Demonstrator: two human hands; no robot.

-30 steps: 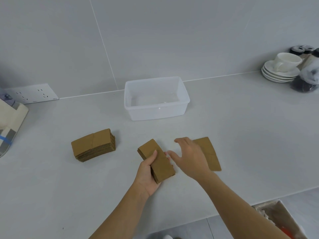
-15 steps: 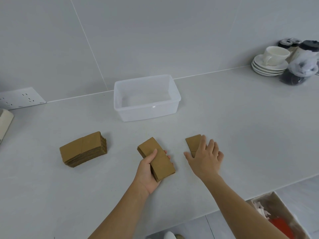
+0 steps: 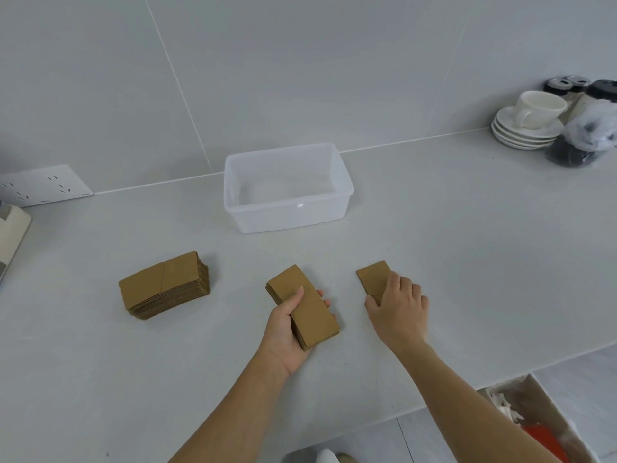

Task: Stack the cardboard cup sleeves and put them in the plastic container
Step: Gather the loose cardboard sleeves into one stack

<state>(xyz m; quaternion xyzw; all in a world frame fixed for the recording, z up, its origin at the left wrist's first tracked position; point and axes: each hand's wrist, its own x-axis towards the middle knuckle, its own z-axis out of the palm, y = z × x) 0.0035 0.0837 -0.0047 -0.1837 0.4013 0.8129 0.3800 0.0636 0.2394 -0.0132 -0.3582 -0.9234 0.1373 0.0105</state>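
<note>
My left hand (image 3: 286, 332) grips a small stack of brown cardboard sleeves (image 3: 310, 315) low over the counter, thumb on top. To its right, my right hand (image 3: 399, 310) lies curled on a thin pile of sleeves (image 3: 373, 276); only the pile's far end shows, and whether the fingers grip it is hidden. A thick stack of sleeves (image 3: 163, 284) rests on the counter to the left, untouched. The clear plastic container (image 3: 340, 172) stands behind them near the wall with nothing visible inside.
White saucers with a cup (image 3: 529, 120) and dark-lidded jars (image 3: 582, 128) crowd the back right corner. A wall socket plate (image 3: 43, 185) and a beige object (image 3: 11, 235) sit at the left. An open cardboard box (image 3: 547, 426) stands below the counter's front edge.
My right hand has moved off the held stack, to the right, onto the thin pile and curled over it. The left hand holds its stack still. The view has shifted slightly.
</note>
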